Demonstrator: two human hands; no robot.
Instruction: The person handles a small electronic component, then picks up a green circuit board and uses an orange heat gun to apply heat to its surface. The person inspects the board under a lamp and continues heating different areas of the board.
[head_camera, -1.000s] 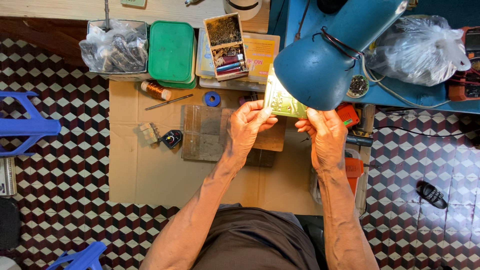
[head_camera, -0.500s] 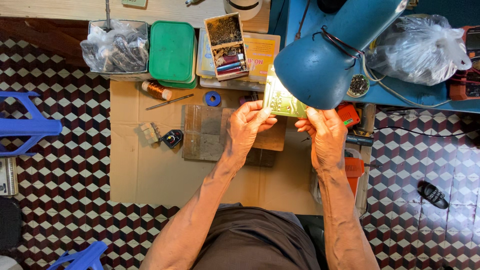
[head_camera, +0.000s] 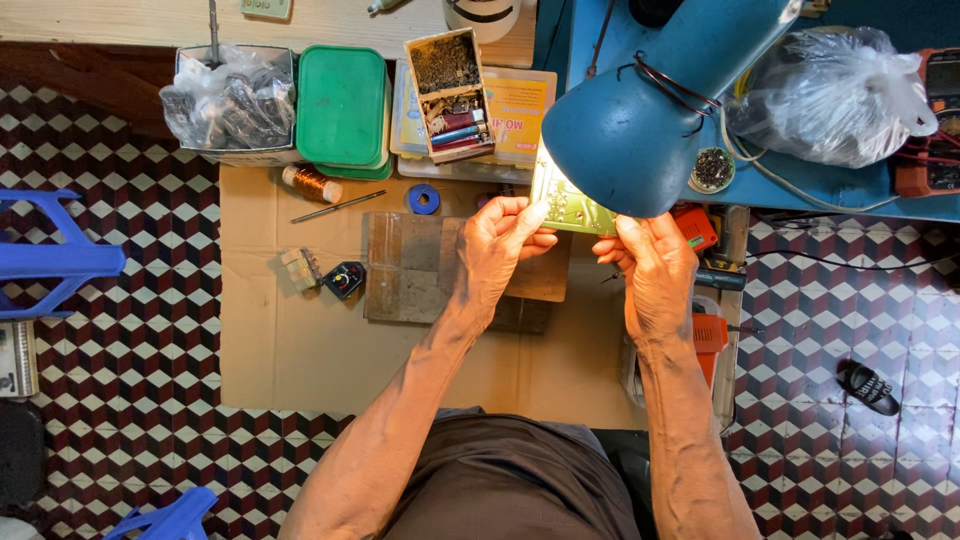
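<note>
Held up between both hands, a small green circuit board (head_camera: 570, 207), lit from above and partly hidden under the blue lamp shade (head_camera: 640, 130). Left hand (head_camera: 497, 250) pinching the board's left edge between thumb and fingers; right hand (head_camera: 655, 265) closed on its right edge, thumb raised toward the shade (exact finger contact there hidden by the lamp). Below the hands, a worn wooden board (head_camera: 415, 268) lying on a sheet of cardboard (head_camera: 300, 360) spread over the patterned tile floor (head_camera: 130, 330). On the cardboard, well apart from the hands: a copper wire spool (head_camera: 310, 184), a thin metal rod (head_camera: 338, 207), a blue tape roll (head_camera: 424, 199), a small black part (head_camera: 345, 280). Further up, a green lidded box (head_camera: 341, 106), a bag of dark parts (head_camera: 228, 103), an open box of small components (head_camera: 448, 66). Off right, a blue surface (head_camera: 820, 185) carrying a clear plastic bag (head_camera: 835, 95).
</note>
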